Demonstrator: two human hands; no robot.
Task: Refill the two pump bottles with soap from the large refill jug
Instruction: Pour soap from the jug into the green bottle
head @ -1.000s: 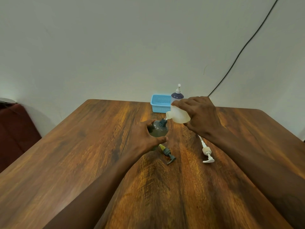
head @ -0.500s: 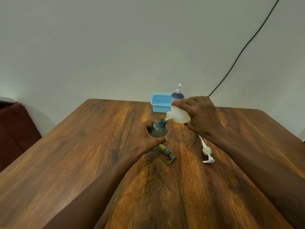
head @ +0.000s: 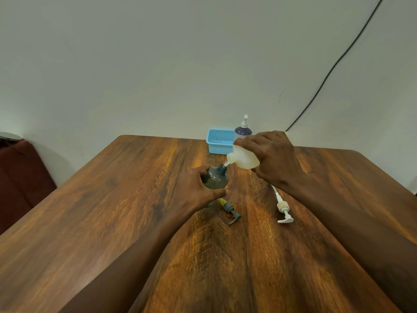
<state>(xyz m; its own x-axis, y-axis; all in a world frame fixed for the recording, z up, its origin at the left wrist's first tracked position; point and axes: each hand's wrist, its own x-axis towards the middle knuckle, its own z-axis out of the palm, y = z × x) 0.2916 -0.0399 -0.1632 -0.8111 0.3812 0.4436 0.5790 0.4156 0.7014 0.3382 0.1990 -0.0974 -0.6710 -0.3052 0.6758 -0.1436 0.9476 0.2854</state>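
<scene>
My left hand wraps around a dark grey pump bottle that stands upright on the table with its neck open. My right hand holds a whitish translucent bottle tipped to the left, its mouth right over the grey bottle's neck, and a thin clear stream runs between them. A dark pump head with a yellowish tube lies on the table just in front of the grey bottle. A white pump head with its long tube lies to the right.
A light blue basket sits at the far edge of the wooden table. Beside it stands a dark blue bottle with a white pump. A black cable runs down the wall at right. A dark red seat is at left.
</scene>
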